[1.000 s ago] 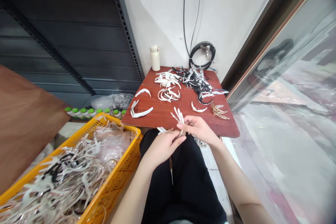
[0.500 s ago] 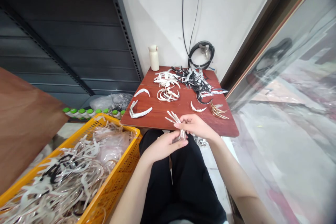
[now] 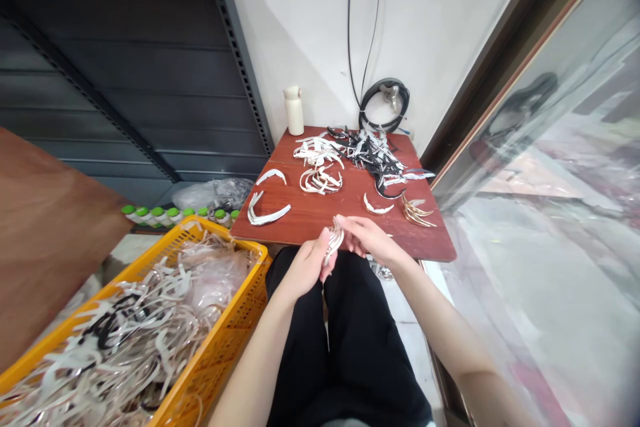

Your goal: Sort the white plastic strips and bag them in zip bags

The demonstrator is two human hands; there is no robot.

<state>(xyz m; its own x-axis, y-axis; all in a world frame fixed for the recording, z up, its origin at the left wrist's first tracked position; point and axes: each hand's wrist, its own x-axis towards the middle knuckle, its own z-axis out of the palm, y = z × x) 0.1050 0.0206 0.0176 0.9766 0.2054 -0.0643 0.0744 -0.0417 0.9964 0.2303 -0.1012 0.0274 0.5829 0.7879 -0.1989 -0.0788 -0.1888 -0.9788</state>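
A small bundle of thin, curved, pale strips [image 3: 333, 244] is held over my lap, just off the table's front edge. My left hand [image 3: 307, 268] is closed around its lower part, thumb on top. With thumb and fingertips my right hand [image 3: 369, 239] pinches the bundle's upper end; its other fingers curl below. On the red-brown table [image 3: 320, 223], nested white curved strips [image 3: 267, 215] lie at the left front and gold-coloured ones [image 3: 416, 211] at the right. Between these lies a single white curved piece [image 3: 378, 207]. Pale curved strips [image 3: 320, 180] form a loose ring farther back.
At the table's back is a tangled pile of black and white strips [image 3: 373, 153] beside white ones [image 3: 317, 149]. A cream bottle [image 3: 295, 111] and a coiled black cable [image 3: 384, 107] are by the wall. A yellow crate [image 3: 250, 280] full of strips stands at my left.
The bundle has turned more upright and sits lower in my left hand, whose thumb now points up along it. My right hand has shifted slightly to the bundle's upper end.
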